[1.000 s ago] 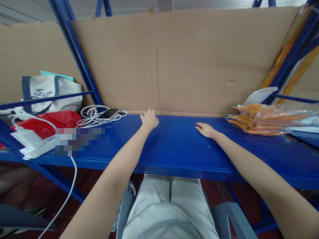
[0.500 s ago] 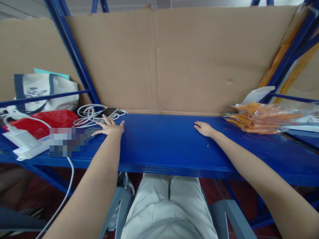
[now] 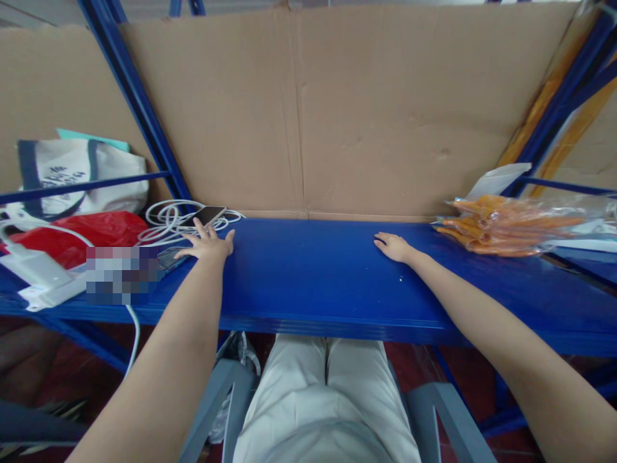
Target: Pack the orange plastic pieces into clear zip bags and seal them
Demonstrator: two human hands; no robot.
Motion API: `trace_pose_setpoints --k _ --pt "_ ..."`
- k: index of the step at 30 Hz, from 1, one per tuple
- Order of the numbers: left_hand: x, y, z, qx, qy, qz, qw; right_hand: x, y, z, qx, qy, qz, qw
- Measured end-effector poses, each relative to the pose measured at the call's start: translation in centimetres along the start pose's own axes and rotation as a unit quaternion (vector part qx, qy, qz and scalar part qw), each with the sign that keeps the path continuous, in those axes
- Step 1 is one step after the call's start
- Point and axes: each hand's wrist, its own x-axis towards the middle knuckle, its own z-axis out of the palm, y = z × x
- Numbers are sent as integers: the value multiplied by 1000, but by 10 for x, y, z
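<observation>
My left hand (image 3: 206, 244) is spread over the left part of the blue shelf (image 3: 308, 276), fingers apart and holding nothing. Just beyond its fingertips lie a dark phone (image 3: 208, 215) and a loose coil of white cable (image 3: 166, 218); whether the fingers touch them I cannot tell. Another flat dark device (image 3: 172, 258) is beside the wrist, partly blurred out. Palm down on the shelf toward the right rests my right hand (image 3: 393, 247), its fingers stretched out and nothing in it. The nearest thing to it is a clear plastic bag of orange items (image 3: 501, 228).
At left are a white power strip (image 3: 48, 289) with a plugged-in charger, a red bag (image 3: 110, 228) and a white-and-navy tote bag (image 3: 72, 173). Cardboard (image 3: 357, 116) walls off the back. Blue uprights (image 3: 135, 103) frame both sides. Grey chair arms (image 3: 448, 411) flank my legs.
My left hand has shifted slightly left. The whole view has tilted a little, moving the left-side things slightly left. My right hand stays where it was on the shelf.
</observation>
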Motion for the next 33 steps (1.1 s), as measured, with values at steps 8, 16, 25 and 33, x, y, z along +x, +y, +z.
trace_pose_setpoints --k 8,16,25,33 --pt "-3 12 -4 -12 32 50 998 -2 -4 -3 4 -7 11 1000" --pt "-7 100 18 -185 65 166 966 -5 -7 -7 4 -12 13 1000" --pt "-36 119 55 -188 -74 363 910 2 6 -7 34 19 -44 998" --pt "-56 124 47 -208 -151 403 878 -7 15 -46 355 229 145 895"
